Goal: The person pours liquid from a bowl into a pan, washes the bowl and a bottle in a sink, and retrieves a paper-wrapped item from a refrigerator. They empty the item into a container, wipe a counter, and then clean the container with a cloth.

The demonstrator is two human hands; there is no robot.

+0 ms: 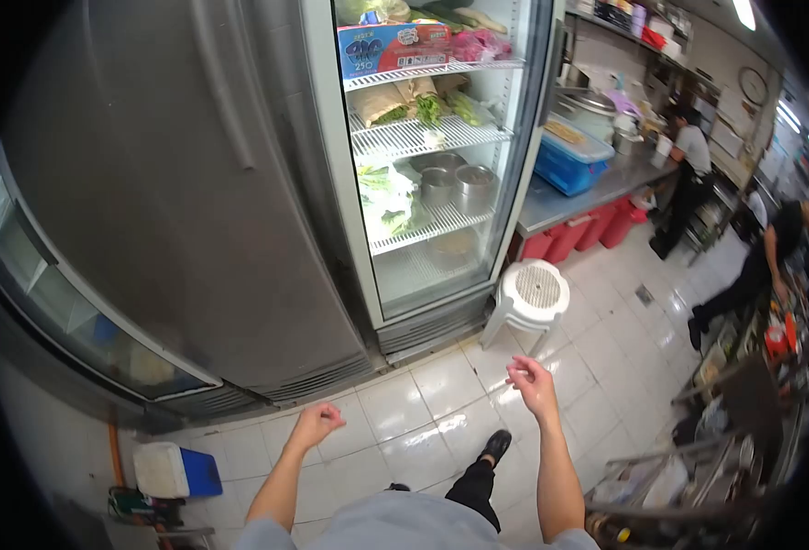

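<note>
While the left hand (319, 426) and right hand (534, 389) hover empty, fingers loosely bent, the round white plastic stool (534, 286) stands just beyond the right, the nearer hand. Ahead, between both hands' lines, rises the glass-fronted, white-framed refrigerator (437, 332), long axis upright; the tall grey metal cabinet (185, 183) stands beyond the left.

White plastic stool (535, 290) with perforated round seat and splayed legs, upright beside the lower right corner of the glass-door fridge (353, 183).
</note>
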